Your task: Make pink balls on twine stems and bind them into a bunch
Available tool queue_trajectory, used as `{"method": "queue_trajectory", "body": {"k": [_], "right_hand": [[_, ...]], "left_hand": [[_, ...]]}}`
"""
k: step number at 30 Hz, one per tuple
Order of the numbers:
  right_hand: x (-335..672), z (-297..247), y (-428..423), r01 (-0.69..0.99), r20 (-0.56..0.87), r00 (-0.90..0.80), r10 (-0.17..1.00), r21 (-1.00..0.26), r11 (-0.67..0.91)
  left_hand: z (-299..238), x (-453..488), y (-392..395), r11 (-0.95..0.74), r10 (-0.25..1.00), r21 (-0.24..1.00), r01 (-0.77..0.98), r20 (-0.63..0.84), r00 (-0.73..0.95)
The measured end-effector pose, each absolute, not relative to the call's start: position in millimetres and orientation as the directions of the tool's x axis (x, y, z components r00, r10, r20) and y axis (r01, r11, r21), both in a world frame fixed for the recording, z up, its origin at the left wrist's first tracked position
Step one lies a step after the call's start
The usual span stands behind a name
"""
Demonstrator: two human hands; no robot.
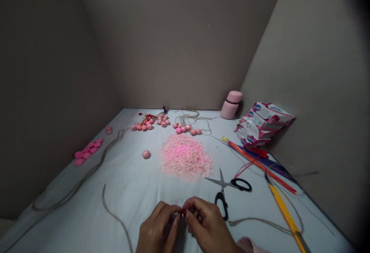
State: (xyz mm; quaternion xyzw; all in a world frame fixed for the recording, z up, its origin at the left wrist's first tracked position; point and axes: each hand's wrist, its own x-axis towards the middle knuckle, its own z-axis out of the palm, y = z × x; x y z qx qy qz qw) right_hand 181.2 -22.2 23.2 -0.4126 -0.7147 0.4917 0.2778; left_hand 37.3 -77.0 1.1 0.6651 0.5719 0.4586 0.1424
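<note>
My left hand [158, 226] and my right hand [206, 224] meet at the near middle of the table, fingertips pinched close together. Small dark red spots show at the fingertips; whether these are nails or a tiny held piece I cannot tell. Open scissors [223, 185] with black handles lie just beyond my right hand. A piece of twine [117, 217] curves along the table left of my left hand. Another twine strand [260, 220] runs off to the right from beside my right hand. Ahead lies a heap of pink flakes [186, 156], with a single pink bead [146, 154] left of it.
Bundles of pink beads [143, 125] and strung beads [187, 128] lie toward the back. Pink oval pieces [88, 152] and long twine [95, 168] are at left. At right are a pink bottle [231, 105], stacked boxes [260, 125], red sticks [260, 164] and a yellow cutter [285, 210].
</note>
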Motion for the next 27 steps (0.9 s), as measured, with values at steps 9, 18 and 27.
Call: {"method": "queue_trajectory", "body": {"k": [9,18,27], "right_hand": [[178.6,14.9,-19.0,0.133,-0.194,-0.516,0.834,-0.980,-0.145],[175.2,15.9,-17.6,0.022,-0.270,-0.551,0.790,-0.951,-0.309],[175.6,15.2,-18.6,0.055,-0.266,-0.564,0.781,-0.957,-0.286]], "left_hand": [[-4.1,37.3,-77.2,-0.325,0.886,0.678,0.660,0.463,-0.039],[3.4,35.3,-74.9,-0.028,0.978,0.976,0.214,0.071,-0.194],[-5.2,39.7,-72.1,0.164,0.969,0.970,-0.181,-0.193,-0.152]]}}
